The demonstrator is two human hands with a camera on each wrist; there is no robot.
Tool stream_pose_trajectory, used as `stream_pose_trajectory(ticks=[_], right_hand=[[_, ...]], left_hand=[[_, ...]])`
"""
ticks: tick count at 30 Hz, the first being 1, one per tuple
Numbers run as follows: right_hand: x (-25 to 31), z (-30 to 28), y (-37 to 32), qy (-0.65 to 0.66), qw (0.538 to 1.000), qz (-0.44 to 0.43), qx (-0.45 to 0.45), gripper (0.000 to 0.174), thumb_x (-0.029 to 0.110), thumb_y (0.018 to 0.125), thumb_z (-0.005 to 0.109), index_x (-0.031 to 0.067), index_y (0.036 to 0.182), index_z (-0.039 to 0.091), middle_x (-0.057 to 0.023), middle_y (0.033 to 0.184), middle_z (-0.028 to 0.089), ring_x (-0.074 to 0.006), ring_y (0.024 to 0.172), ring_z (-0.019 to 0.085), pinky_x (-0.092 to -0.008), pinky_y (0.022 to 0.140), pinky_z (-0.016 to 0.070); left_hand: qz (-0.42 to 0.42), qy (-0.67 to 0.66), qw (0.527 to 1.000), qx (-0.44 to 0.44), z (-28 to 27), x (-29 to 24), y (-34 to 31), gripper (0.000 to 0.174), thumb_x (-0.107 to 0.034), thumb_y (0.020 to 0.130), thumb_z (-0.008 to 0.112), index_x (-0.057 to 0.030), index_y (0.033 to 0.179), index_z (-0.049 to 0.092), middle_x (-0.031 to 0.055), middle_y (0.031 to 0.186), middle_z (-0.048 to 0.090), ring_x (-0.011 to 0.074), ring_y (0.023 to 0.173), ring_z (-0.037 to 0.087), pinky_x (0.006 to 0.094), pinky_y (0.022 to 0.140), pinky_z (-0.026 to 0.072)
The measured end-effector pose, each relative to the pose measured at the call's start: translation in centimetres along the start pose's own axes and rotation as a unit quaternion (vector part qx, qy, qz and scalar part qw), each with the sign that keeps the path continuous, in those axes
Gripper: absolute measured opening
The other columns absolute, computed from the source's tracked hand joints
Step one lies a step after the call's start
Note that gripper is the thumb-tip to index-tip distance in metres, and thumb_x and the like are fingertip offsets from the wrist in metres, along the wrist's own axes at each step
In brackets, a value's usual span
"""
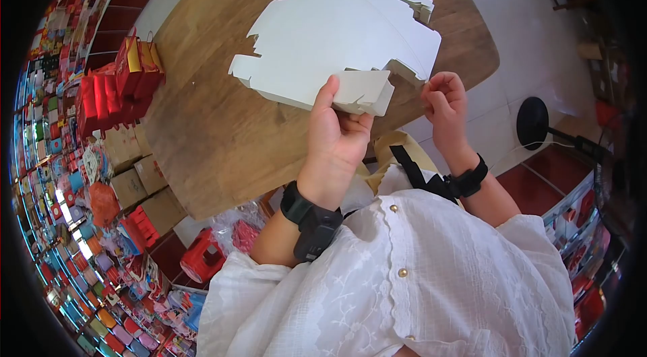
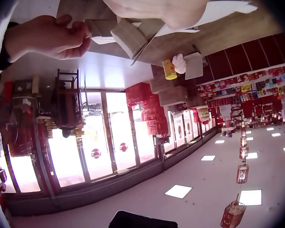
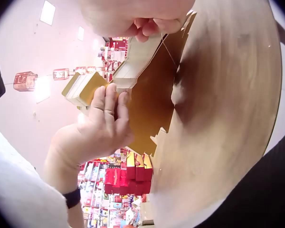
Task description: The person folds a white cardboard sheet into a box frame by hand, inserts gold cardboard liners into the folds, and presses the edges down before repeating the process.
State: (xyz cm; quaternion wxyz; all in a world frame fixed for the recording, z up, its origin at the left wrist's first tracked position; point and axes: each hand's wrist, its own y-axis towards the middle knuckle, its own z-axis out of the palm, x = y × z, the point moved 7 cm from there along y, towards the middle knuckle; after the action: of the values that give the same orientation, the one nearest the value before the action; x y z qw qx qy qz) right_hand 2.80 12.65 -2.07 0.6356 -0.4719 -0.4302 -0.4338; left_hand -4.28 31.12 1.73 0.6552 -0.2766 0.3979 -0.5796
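A cardboard box blank, white on its upper face and gold underneath, is partly folded, with notched flaps around its edges. My left hand grips its near edge by a folded end flap, thumb on the white face. In the right wrist view the left hand's fingers lie against the gold side. At the blank's near right corner, my right hand has its fingers curled and pinches the edge between thumb and fingertips. The right wrist view shows the right hand at the blank's upper edge.
The blank lies over a wooden table with a rounded edge. Red gift bags stand off its left side, above cardboard boxes. A red jug-like container is below. On the right is a black round object.
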Motion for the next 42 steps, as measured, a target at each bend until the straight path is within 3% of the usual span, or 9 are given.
stream_pose_trajectory(ticks=[2,9,15,20,24,30,33,36,42], right_hand=[[-0.5,0.0,-0.1,0.141,0.984,0.106,-0.016,0.017,0.0,0.088,0.051,0.0112,0.1,0.051,-0.0007,0.087,0.059,-0.0062,0.073,0.051,-0.0208,0.054,0.0391],[-0.1,0.7,-0.8,0.175,0.974,0.129,-0.066,0.016,0.001,0.089,0.053,0.0136,0.099,0.049,-0.0019,0.089,0.061,-0.0067,0.072,0.053,-0.0201,0.048,0.0366],[-0.8,0.2,-0.8,0.08,0.994,0.054,-0.042,0.014,-0.001,0.092,0.052,0.0108,0.1,0.05,-0.0023,0.093,0.062,-0.0061,0.076,0.055,-0.0198,0.049,0.0376],[-0.7,-0.4,-0.5,-0.006,0.999,-0.039,-0.019,0.014,-0.004,0.092,0.051,0.0067,0.102,0.051,-0.002,0.092,0.061,-0.0063,0.079,0.054,-0.0201,0.065,0.0426],[-0.6,-1.6,0.4,-0.051,0.997,-0.047,-0.019,0.013,-0.004,0.091,0.052,0.0056,0.1,0.052,-0.0011,0.091,0.06,-0.0063,0.077,0.052,-0.0202,0.071,0.042],[0.3,-4.8,5.3,0.019,0.999,0.01,-0.029,0.015,-0.003,0.088,0.053,0.0065,0.099,0.054,0.0023,0.086,0.057,-0.0038,0.073,0.048,-0.0198,0.064,0.0394],[-1.3,-7.3,9.4,-0.106,0.993,-0.035,-0.042,0.014,-0.001,0.087,0.056,0.0058,0.099,0.056,0.0044,0.08,0.055,-0.0032,0.068,0.047,-0.0203,0.06,0.0388],[-1.8,-8.8,13.1,-0.314,0.944,-0.088,-0.049,0.016,0.005,0.085,0.061,0.0027,0.101,0.063,0.001,0.069,0.055,-0.0072,0.065,0.052,-0.0247,0.06,0.0419],[-2.4,-6.1,16.0,-0.381,0.92,-0.08,-0.033,0.016,0.016,0.089,0.065,0.0032,0.099,0.068,-0.0086,0.073,0.065,-0.015,0.065,0.059,-0.0302,0.062,0.0465]], left_hand=[[0.004,0.001,1.0,0.0,0.1,0.0,0.0,0.026,-0.016,0.091,0.069,-0.0068,0.113,0.058,0.0044,0.11,0.067,0.0212,0.101,0.068,0.0383,0.086,0.0601],[0.01,0.01,1.0,0.005,1.1,0.1,-0.2,0.028,-0.015,0.092,0.068,-0.0071,0.116,0.056,0.0051,0.115,0.064,0.0218,0.106,0.065,0.0397,0.09,0.0585],[0.01,0.0,1.0,-0.001,1.2,0.2,-0.3,0.029,-0.015,0.093,0.067,-0.0069,0.118,0.055,0.0057,0.115,0.064,0.0227,0.107,0.065,0.0426,0.092,0.0582],[0.008,-0.003,1.0,-0.007,1.1,0.3,-0.3,0.027,-0.014,0.093,0.066,-0.0074,0.117,0.055,0.0057,0.117,0.063,0.0224,0.108,0.064,0.0426,0.092,0.0581],[0.008,0.004,1.0,-0.02,1.2,0.0,-0.4,0.028,-0.015,0.093,0.067,-0.0067,0.116,0.055,0.0051,0.115,0.064,0.0222,0.106,0.065,0.0411,0.09,0.0588],[0.002,0.031,1.0,0.0,-0.7,-1.2,0.6,0.027,-0.019,0.089,0.071,-0.0084,0.111,0.06,0.0045,0.109,0.069,0.0205,0.101,0.068,0.0358,0.085,0.0601],[0.0,0.041,0.999,0.011,-2.0,-2.1,0.9,0.026,-0.019,0.09,0.069,-0.0064,0.111,0.061,0.0066,0.106,0.07,0.0234,0.096,0.07,0.0345,0.079,0.0618],[-0.017,0.068,0.997,0.013,-4.7,-3.4,1.9,0.028,-0.022,0.093,0.066,-0.0041,0.115,0.061,0.0101,0.105,0.071,0.0264,0.095,0.071,0.0364,0.079,0.0623],[-0.032,0.114,0.992,0.034,-6.5,-4.6,2.2,0.037,-0.027,0.094,0.062,-0.002,0.12,0.057,0.0156,0.108,0.069,0.0319,0.101,0.068,0.0434,0.087,0.0584]])
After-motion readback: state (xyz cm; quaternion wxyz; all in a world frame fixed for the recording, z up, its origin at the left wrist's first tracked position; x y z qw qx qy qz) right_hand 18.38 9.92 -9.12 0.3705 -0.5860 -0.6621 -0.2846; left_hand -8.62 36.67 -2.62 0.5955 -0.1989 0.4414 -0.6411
